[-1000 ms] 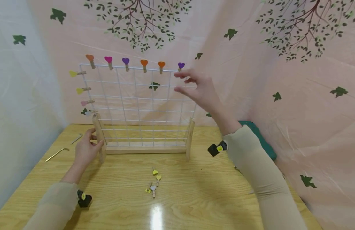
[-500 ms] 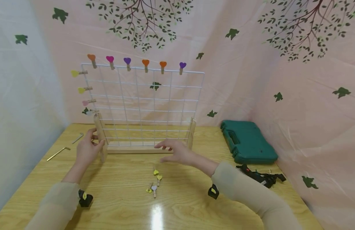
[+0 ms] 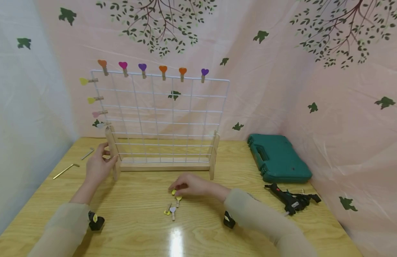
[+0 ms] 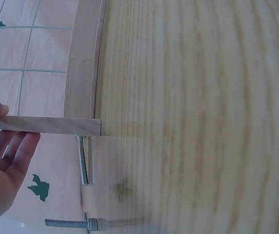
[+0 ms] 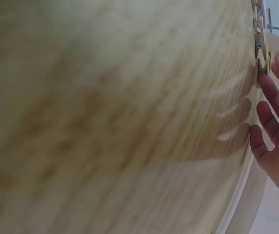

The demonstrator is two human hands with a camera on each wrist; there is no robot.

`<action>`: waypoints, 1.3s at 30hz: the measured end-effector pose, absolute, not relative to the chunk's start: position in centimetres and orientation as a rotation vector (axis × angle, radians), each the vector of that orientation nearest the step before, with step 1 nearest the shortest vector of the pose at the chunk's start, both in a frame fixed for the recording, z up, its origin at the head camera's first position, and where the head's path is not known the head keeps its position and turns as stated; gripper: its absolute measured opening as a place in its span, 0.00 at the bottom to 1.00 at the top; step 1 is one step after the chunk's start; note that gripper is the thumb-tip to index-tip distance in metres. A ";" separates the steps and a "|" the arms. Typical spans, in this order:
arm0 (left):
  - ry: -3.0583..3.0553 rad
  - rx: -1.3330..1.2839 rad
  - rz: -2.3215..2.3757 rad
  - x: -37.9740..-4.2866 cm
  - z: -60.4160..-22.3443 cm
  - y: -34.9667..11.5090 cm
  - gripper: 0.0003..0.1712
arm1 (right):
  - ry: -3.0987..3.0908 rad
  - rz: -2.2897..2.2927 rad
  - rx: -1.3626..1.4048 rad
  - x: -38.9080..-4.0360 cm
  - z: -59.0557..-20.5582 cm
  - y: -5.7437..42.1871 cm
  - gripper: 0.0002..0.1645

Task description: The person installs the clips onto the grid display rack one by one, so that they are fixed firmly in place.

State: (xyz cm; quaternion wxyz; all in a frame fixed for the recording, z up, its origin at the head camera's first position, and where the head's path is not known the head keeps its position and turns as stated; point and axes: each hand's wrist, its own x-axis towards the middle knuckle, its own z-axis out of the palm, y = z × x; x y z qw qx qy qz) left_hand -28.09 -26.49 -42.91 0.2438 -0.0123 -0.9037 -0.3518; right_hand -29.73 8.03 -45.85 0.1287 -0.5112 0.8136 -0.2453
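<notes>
My left hand (image 3: 99, 167) holds the left upright (image 3: 110, 142) of a wooden stand, thumb and fingers on either side, as the left wrist view also shows. The stand carries a white wire grid (image 3: 164, 107). Down on the table, my right hand (image 3: 193, 185) pinches a small clothespin with a yellow heart (image 5: 268, 63) between thumb and forefinger. Beside it lie another yellow-heart clothespin (image 3: 178, 199), one with a pale heart (image 3: 173, 210) and a further yellow one (image 3: 167, 212). Orange, pink and purple heart clothespins (image 3: 163, 69) line the grid's top; several more clip onto its left edge.
A green case (image 3: 280, 159) sits at the right rear of the table (image 3: 127, 221), with a black glue gun (image 3: 291, 200) in front. Left of the stand lie a gold hex key (image 3: 65, 171) and a silver hex key (image 3: 87, 154).
My right hand has come down from the grid's top right to the loose clothespins, its fingers closing around a yellow-heart one. My left hand stays on the upright.
</notes>
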 end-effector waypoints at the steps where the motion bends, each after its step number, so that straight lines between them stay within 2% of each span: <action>1: -2.467 -0.034 -0.960 -28.1 -42.9 -26.5 0.29 | 2.370 -0.689 -1.497 -29.8 -45.9 7.9 0.17; 15: -2.461 -0.045 -0.956 -28.0 -42.8 -26.3 0.28 | 2.401 -0.706 -1.327 -29.6 -45.3 7.4 0.08; 21: -2.464 -0.048 -0.954 -28.0 -42.7 -26.3 0.28 | 2.423 -0.759 -1.359 -29.2 -44.1 7.9 0.08; 26: -2.464 -0.052 -0.946 -28.0 -42.8 -26.4 0.28 | 2.465 -0.795 -1.437 -28.8 -42.7 8.5 0.08; 33: -2.462 -0.049 -0.949 -28.0 -42.8 -26.4 0.28 | 2.561 -0.919 -1.406 -28.4 -39.8 9.6 0.08; 39: -2.463 -0.040 -0.949 -28.1 -43.0 -26.4 0.28 | 2.578 -1.200 -1.196 -28.2 -35.5 10.8 0.10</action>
